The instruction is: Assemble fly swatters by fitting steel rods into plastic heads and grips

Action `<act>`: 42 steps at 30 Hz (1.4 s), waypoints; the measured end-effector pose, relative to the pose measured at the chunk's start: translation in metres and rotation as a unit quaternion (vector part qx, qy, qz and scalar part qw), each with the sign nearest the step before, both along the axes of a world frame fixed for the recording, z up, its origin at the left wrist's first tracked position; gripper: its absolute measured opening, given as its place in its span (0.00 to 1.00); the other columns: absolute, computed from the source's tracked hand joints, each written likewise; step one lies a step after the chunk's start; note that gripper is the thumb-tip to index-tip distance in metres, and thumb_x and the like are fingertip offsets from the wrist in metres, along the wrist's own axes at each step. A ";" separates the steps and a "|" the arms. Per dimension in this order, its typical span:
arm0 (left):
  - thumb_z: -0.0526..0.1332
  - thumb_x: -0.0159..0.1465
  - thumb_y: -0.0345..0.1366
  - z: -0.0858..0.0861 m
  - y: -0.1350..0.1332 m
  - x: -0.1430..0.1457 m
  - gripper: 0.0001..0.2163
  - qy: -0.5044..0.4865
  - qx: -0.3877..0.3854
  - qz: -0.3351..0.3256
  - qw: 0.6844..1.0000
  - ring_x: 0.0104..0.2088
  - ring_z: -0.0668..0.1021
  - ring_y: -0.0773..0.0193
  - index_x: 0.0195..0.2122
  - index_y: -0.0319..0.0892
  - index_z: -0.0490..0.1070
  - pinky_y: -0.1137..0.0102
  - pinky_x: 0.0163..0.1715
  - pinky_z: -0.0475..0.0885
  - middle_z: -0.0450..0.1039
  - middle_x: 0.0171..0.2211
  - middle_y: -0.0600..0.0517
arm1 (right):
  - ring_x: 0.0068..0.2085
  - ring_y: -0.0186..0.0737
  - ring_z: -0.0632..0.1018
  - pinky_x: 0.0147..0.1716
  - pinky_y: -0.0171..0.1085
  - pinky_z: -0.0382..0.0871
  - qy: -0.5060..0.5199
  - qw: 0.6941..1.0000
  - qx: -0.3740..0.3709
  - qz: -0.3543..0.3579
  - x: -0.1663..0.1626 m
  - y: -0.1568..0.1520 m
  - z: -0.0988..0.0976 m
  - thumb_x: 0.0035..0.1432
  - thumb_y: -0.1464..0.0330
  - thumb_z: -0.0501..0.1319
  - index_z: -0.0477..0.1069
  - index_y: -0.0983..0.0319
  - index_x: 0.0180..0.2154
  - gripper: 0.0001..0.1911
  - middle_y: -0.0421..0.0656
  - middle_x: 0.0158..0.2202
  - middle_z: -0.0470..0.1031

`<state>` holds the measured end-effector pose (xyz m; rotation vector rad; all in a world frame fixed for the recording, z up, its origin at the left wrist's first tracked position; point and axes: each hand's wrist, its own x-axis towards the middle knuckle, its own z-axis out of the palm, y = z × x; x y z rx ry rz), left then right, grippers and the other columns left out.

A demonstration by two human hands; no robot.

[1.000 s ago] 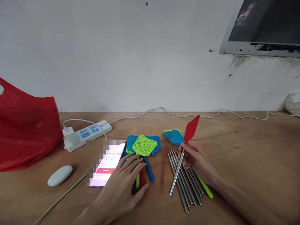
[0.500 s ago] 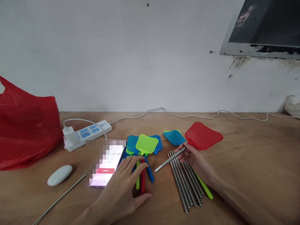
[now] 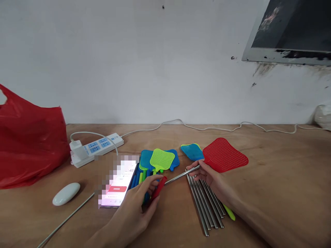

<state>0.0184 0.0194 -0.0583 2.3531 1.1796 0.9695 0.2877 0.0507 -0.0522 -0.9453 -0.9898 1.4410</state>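
My right hand [image 3: 207, 174] grips a metal rod [image 3: 178, 176] with a red mesh swatter head [image 3: 224, 155] on its far end. The rod's free end points left, towards my left hand [image 3: 139, 203]. My left hand pinches a red plastic handle [image 3: 158, 188], lifted just above the table. Under and behind it lies a pile of green and blue swatters [image 3: 159, 160] with their coloured handles. A row of several bare metal rods [image 3: 205, 203] lies under my right wrist, with a green handle [image 3: 229, 212] beside them.
A lit phone [image 3: 117, 186] lies left of my left hand. Behind it are a white power strip [image 3: 97, 146], a white oval object [image 3: 66, 193] and a red plastic bag [image 3: 28, 137]. More blue and green swatter heads [image 3: 191, 151] lie near the red one. A white cable [image 3: 207, 128] runs along the wall.
My right hand swung the rod from upright down to nearly level, its end now pointing left. My left hand picked the red handle out of the pile and lifted it towards the rod's end.
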 end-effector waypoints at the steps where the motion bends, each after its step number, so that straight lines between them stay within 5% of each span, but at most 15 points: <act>1: 0.56 0.67 0.32 0.000 0.000 0.000 0.19 0.000 -0.002 0.001 1.000 0.38 0.80 0.60 0.59 0.51 0.61 0.69 0.38 0.77 0.77 0.43 0.51 | 0.34 0.38 0.80 0.35 0.36 0.73 0.014 1.000 -0.001 -0.015 0.002 0.001 0.000 0.53 0.51 0.70 0.78 0.60 0.32 0.18 0.43 0.36 0.82; 6: 0.54 0.70 0.34 0.004 -0.004 0.002 0.14 0.004 -0.020 -0.011 1.000 0.39 0.81 0.60 0.56 0.51 0.66 0.72 0.37 0.76 0.79 0.44 0.52 | 0.31 0.34 0.79 0.32 0.31 0.74 0.094 0.994 -0.027 -0.056 0.008 0.004 0.004 0.48 0.54 0.74 0.78 0.59 0.31 0.17 0.41 0.33 0.83; 13: 0.54 0.71 0.35 0.009 -0.004 0.002 0.13 0.007 -0.017 -0.021 1.000 0.42 0.82 0.60 0.55 0.51 0.67 0.72 0.38 0.77 0.80 0.46 0.52 | 0.30 0.32 0.79 0.30 0.29 0.74 0.140 0.990 -0.023 -0.027 0.006 0.001 0.007 0.50 0.57 0.74 0.79 0.60 0.31 0.14 0.41 0.33 0.82; 25: 0.52 0.72 0.39 0.006 -0.006 0.001 0.12 0.033 -0.033 -0.021 0.999 0.37 0.82 0.60 0.55 0.51 0.67 0.72 0.35 0.77 0.81 0.42 0.53 | 0.30 0.33 0.78 0.30 0.30 0.73 0.078 0.997 0.021 -0.010 0.005 0.000 0.003 0.55 0.55 0.70 0.79 0.59 0.32 0.14 0.41 0.32 0.80; 34: 0.51 0.73 0.38 0.004 -0.007 0.007 0.12 0.030 -0.055 -0.042 0.997 0.42 0.82 0.58 0.54 0.49 0.69 0.69 0.38 0.77 0.80 0.45 0.50 | 0.33 0.37 0.79 0.33 0.35 0.75 0.011 0.994 0.037 0.101 -0.013 -0.016 0.001 0.60 0.53 0.66 0.81 0.59 0.35 0.16 0.44 0.39 0.80; 42: 0.50 0.74 0.41 0.013 -0.008 0.009 0.11 0.049 -0.072 -0.032 0.996 0.28 0.80 0.62 0.46 0.48 0.70 0.72 0.26 0.68 0.79 0.32 0.54 | 0.32 0.37 0.81 0.30 0.33 0.74 0.052 0.998 -0.004 0.029 -0.010 -0.012 0.006 0.52 0.53 0.71 0.80 0.58 0.38 0.17 0.42 0.32 0.81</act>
